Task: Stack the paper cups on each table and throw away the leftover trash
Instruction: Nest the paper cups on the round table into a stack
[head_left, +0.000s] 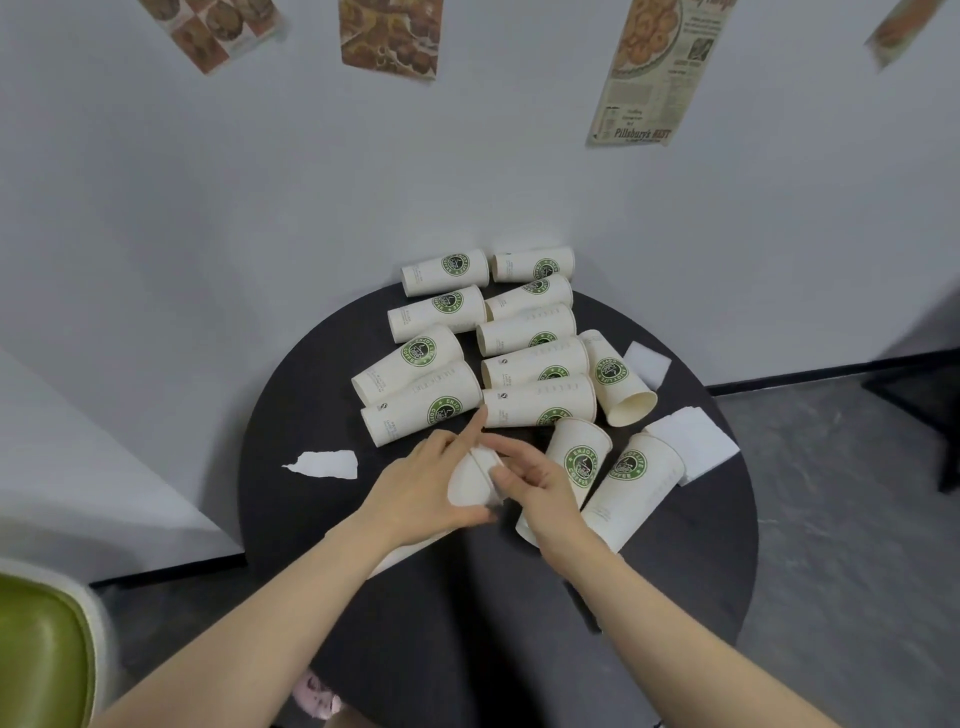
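1. At frame centre my left hand (415, 488) and right hand (540, 486) are both closed around one white paper cup (475, 480), held just above the round black table (322, 519).
2. Printed white paper cups (535, 364) lie toppled above centre; they look light and easily crushed, so I'd grip mid-wall, gently.
3. Torn white napkin scraps (327, 464) sit left and right.
4. Pale wall behind, posters (654, 73) along the top, a green chair (41, 654) lower left.

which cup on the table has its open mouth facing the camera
The paper cup at the right of the pile, beside the white napkin. Its open rim points toward the viewer, showing its plain inside.
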